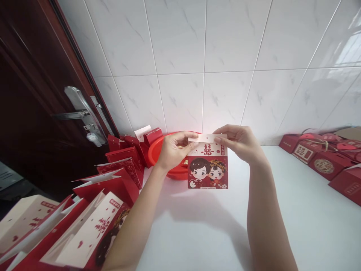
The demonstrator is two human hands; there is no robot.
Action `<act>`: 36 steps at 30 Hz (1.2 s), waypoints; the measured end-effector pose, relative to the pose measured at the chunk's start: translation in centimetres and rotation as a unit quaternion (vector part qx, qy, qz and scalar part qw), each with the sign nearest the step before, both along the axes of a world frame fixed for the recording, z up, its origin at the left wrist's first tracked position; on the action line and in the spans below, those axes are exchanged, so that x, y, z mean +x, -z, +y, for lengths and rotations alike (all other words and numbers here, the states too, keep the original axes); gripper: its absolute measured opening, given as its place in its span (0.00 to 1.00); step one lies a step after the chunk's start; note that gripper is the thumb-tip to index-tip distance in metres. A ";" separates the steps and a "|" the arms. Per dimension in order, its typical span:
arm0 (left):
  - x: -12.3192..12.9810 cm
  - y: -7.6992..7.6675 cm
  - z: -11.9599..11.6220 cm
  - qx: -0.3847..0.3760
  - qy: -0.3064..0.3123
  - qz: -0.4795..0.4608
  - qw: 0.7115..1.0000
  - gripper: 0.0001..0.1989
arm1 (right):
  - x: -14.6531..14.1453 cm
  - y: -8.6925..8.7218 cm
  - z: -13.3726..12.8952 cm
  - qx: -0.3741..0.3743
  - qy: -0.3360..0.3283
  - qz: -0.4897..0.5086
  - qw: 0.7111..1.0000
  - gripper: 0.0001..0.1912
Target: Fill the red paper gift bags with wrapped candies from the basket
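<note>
Paper favor box (207, 177): light, stiff card; your left hand (175, 150) and right hand (239, 143) pinch its top flap (207, 138) at 12 o'clock.

**Basin hidden, boxes cut off**
The left hand (176, 148) and double-happiness paper box (208, 177) cover much of the red plastic basin (160, 150), hiding its contents. Stacked paper boxes (84, 233) run off the lower left, red gift boxes (324, 165) off the right; the paper box's small print is unreadable.
</note>
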State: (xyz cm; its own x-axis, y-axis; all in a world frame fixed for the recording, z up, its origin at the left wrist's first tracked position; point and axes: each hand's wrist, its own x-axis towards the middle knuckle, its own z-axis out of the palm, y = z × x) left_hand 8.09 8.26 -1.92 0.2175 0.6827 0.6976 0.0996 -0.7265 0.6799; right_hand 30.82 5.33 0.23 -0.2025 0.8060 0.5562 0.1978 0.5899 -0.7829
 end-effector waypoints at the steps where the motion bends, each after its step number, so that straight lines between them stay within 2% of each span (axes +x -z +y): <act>1: -0.1 -0.1 0.0 -0.012 0.015 0.006 1.000 0.13 | 0.0 0.0 0.0 0.005 0.004 -0.002 1.000 0.14; 4: -0.3 -0.5 -0.2 -0.055 0.055 0.003 0.997 0.23 | 0.0 -0.1 -0.1 0.019 0.021 -0.009 1.000 0.12; 10: 0.2 -0.7 -0.3 -0.116 0.055 -0.014 0.992 0.24 | -0.2 -0.2 -0.1 0.066 0.041 -0.023 0.997 0.09; 15: 0.3 -0.5 -0.3 -0.093 0.034 0.010 0.995 0.26 | -0.3 -0.2 -0.1 0.074 0.052 -0.017 0.996 0.09; 20: 0.4 -0.8 -0.7 -0.050 0.023 0.010 0.998 0.26 | -0.4 -0.3 -0.3 0.032 0.032 -0.004 0.999 0.11; 25: 0.6 -0.8 -0.8 -0.047 0.016 0.013 0.999 0.26 | -0.6 -0.5 -0.4 0.010 0.013 -0.031 0.999 0.15; 31: 0.7 -0.6 -0.7 -0.059 0.033 -0.005 0.998 0.25 | -0.4 -0.5 -0.5 0.026 0.006 -0.058 0.998 0.16; 36: 0.8 -0.5 -0.7 -0.087 0.094 -0.026 0.991 0.28 | -0.4 -0.4 -0.5 0.033 0.004 -0.051 0.998 0.14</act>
